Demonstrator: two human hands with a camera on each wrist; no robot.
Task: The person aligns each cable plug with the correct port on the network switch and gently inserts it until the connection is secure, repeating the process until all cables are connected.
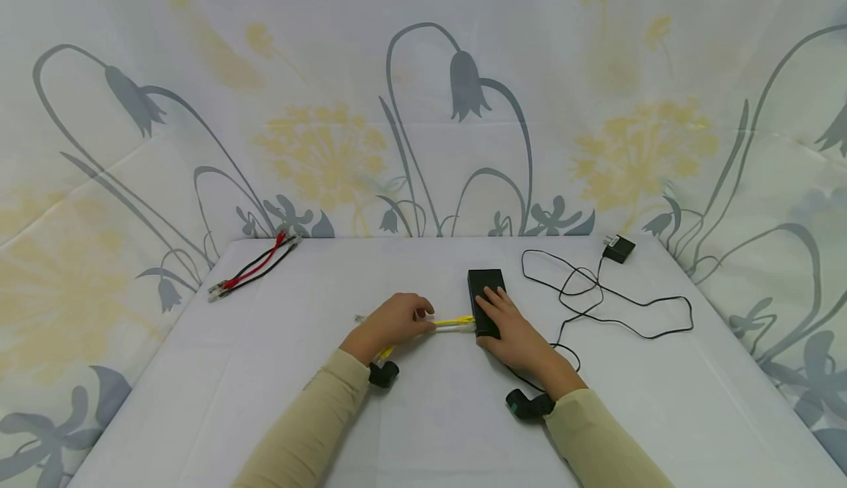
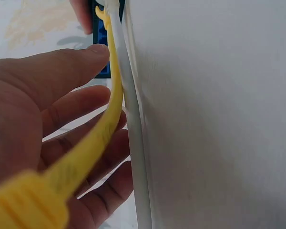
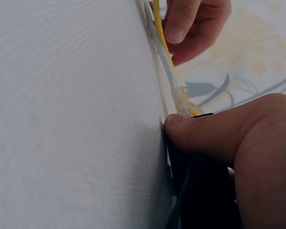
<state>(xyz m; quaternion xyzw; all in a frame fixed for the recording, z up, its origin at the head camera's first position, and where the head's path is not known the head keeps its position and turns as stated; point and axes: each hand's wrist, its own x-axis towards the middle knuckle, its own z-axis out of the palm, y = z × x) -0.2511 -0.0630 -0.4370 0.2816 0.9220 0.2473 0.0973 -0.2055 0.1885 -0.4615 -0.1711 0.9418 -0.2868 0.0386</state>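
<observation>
Your left hand [image 1: 393, 317] curves loosely about the yellow cable [image 2: 115, 76], thumb on one side and fingers on the other; you have a gap between the digits rather than a firm pinch, though whether the thumb tip touches is hard to tell. From those fingertips the cable's long axis runs rightward, to the side of the black box [image 1: 486, 279] that faces your left hand. Its yellow boot [image 2: 31, 205] lies back by your left wrist. A white cable [image 2: 134, 114] runs beside it on the surface [image 1: 430, 422].

Your right hand [image 1: 512, 330] grips the box, thumb at the near end, fingers over the top; the box's length points away from you, across the cable. Your left hand is nearer the cable's free stretch, your right nearer its plugged end.
</observation>
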